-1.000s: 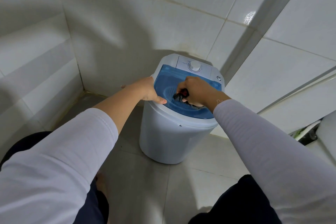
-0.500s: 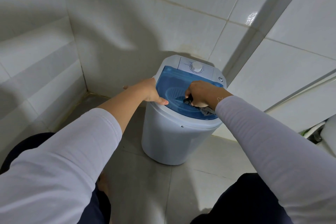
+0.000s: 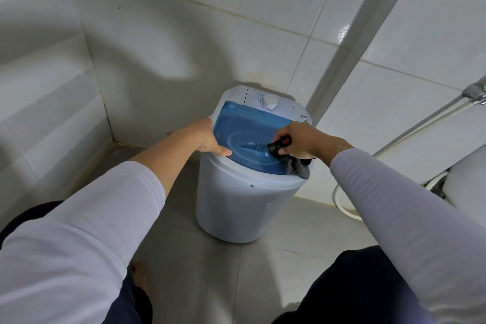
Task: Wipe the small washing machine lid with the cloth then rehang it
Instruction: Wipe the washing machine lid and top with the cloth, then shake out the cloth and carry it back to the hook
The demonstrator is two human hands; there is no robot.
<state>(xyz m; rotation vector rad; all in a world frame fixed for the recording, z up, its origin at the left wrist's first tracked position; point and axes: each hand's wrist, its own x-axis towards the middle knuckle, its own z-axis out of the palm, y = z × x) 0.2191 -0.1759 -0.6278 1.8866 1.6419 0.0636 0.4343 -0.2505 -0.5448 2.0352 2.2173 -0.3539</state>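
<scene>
A small white washing machine (image 3: pixel 242 205) stands on the tiled floor in a wall corner. Its translucent blue lid (image 3: pixel 244 123) is closed, with a white dial (image 3: pixel 270 101) on the panel behind it. My right hand (image 3: pixel 302 141) presses a dark grey cloth (image 3: pixel 294 163) with a red patch onto the lid's right front part; the cloth's tail hangs over the rim. My left hand (image 3: pixel 203 137) grips the machine's left rim, thumb resting on the lid's edge.
White tiled walls close in behind and to the left. A hose and metal fitting (image 3: pixel 473 93) run along the right wall, with a white toilet edge (image 3: pixel 465 181) at far right. My bare foot (image 3: pixel 140 276) is on the floor below the machine.
My right hand has slid the cloth from the lid's middle toward its right front edge, and more cloth now hangs over the rim. The left hand has kept its hold.
</scene>
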